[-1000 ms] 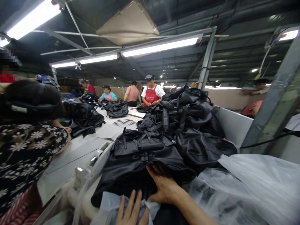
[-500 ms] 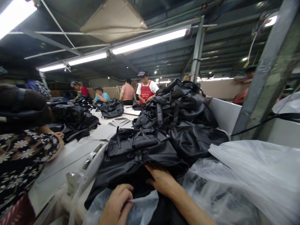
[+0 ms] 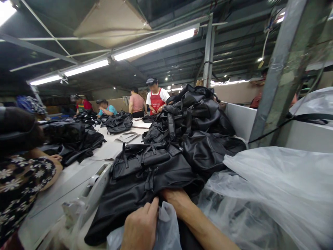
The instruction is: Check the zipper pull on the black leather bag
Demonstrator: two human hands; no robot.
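Observation:
A black leather-like bag point(image 3: 166, 170) with front pockets and straps lies in front of me, its opening facing me. My right hand point(image 3: 175, 201) reaches into that opening; its fingers are hidden inside the bag. At the lower edge of the opening, my left hand point(image 3: 142, 224) is closed with its fingers pinched on the bag's rim. A piece of translucent plastic point(image 3: 169, 227) sticks out beside my left hand and below my right wrist.
Behind the bag rises a heap of black bags point(image 3: 200, 114). Clear plastic sheeting point(image 3: 281, 173) spreads at the right, near a metal post point(image 3: 278, 69). A person in a floral top point(image 3: 23, 184) is close at left. Other people stand around the white table point(image 3: 106, 144).
My right hand has gone deeper into the bag. My left hand has moved up and right to the bag's rim. The camera view has turned slightly right.

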